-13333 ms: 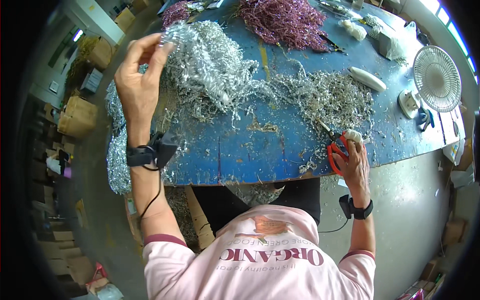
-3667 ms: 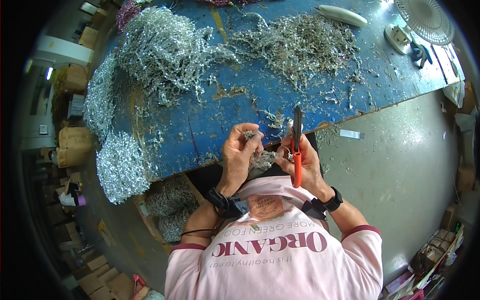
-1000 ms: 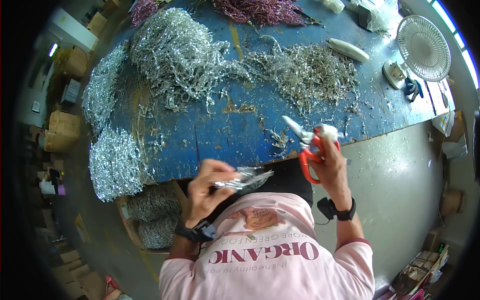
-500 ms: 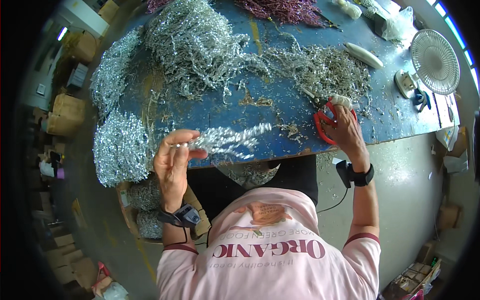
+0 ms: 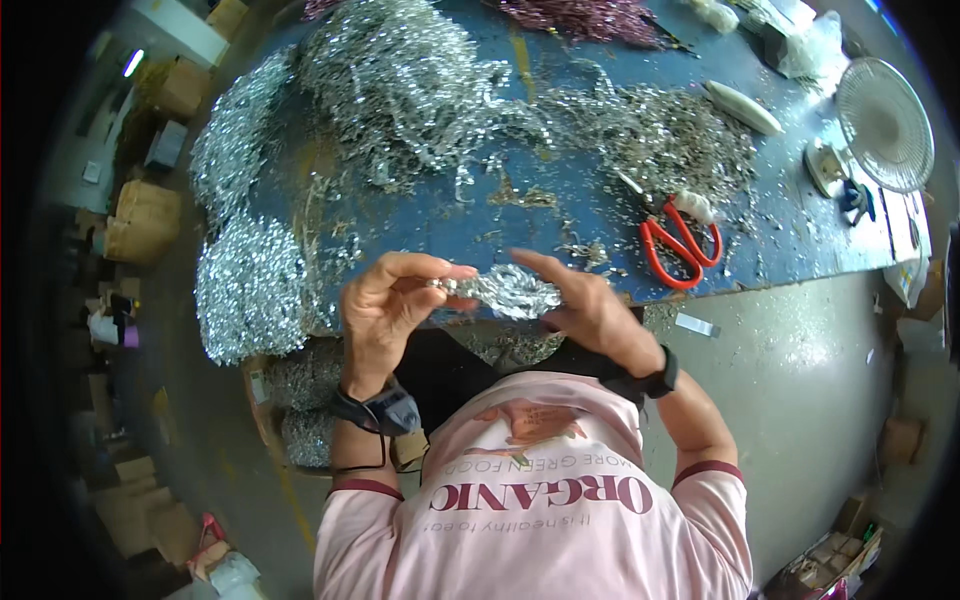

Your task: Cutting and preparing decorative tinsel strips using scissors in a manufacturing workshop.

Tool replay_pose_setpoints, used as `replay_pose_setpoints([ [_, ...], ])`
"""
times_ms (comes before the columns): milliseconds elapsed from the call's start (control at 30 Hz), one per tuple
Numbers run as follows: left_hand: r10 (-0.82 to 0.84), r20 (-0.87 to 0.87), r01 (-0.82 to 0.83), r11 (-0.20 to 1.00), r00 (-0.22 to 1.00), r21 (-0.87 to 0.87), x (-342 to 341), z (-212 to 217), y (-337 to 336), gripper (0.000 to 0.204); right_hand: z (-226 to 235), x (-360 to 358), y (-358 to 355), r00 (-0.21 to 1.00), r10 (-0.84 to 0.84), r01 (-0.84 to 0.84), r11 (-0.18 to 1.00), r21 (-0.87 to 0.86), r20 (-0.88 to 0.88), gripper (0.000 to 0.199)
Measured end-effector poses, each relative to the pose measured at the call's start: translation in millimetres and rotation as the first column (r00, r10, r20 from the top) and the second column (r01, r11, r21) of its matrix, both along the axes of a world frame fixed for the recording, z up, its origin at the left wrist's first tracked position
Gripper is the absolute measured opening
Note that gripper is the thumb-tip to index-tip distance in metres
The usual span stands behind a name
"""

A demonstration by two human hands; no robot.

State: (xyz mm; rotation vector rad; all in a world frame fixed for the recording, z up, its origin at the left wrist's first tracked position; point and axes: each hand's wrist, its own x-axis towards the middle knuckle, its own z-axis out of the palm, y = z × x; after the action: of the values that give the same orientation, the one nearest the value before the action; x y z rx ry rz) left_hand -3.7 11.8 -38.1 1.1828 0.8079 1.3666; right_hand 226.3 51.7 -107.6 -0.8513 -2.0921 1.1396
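Observation:
Above the front table edge, my left hand [image 5: 385,310] pinches the left end of a small bunch of silver tinsel strands [image 5: 515,292]. My right hand [image 5: 605,325] is at the bunch's other end, slightly blurred, with its finger and thumb apart on either side of the strands. Whether it touches them is hard to tell. Red-handled scissors [image 5: 682,250] lie on the table to the right, beside a white wrapped roll [image 5: 694,206]. A big heap of silver tinsel sprays [image 5: 395,90] stands beyond my left hand.
More silver bundles [image 5: 250,290] hang over the left table edge. Loose silver trimmings [image 5: 670,135] cover the table [image 5: 420,225] at the right, near a white tapered object [image 5: 743,107] and a fan [image 5: 885,125]. Purple sprays [image 5: 590,20] lie at the far side. Boxes [image 5: 145,220] stand at the left.
My right hand has let go of the scissors, which stay on the table, and has come left to the tinsel bunch. My left hand has shifted slightly right, still gripping the bunch.

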Motion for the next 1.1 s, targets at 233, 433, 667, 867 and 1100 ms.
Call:
replay_pose_setpoints([
  [233, 0.121, -0.702, -0.083, 0.993, 0.702, 0.088, -40, -71, -10, 0.015, 3, 32, 2, 0.988, 0.109, -0.131, 0.964, -0.23, -0.105, 0.04],
  [433, 0.292, -0.72, -0.155, 0.955, 0.629, 0.252, -41, -91, -5, 0.015, -6, 21, 6, 0.918, -0.207, 0.082, 0.933, 0.35, 0.338, 0.042],
  [667, 0.401, -0.777, -0.12, 0.911, 0.485, 0.395, -52, -94, -6, 0.017, -21, 19, 0, 0.884, -0.305, 0.058, 0.823, 0.565, 0.354, 0.046],
  [867, 0.435, -0.77, -0.164, 0.898, 0.468, 0.408, -53, -96, -13, 0.018, -34, 21, -3, 0.923, -0.326, 0.17, 0.822, 0.544, 0.205, 0.038],
  [1100, 0.408, -0.775, -0.173, 0.912, 0.483, 0.372, -50, -94, -13, 0.018, -26, 22, -6, 0.901, -0.411, 0.303, 0.827, 0.475, 0.142, 0.034],
])
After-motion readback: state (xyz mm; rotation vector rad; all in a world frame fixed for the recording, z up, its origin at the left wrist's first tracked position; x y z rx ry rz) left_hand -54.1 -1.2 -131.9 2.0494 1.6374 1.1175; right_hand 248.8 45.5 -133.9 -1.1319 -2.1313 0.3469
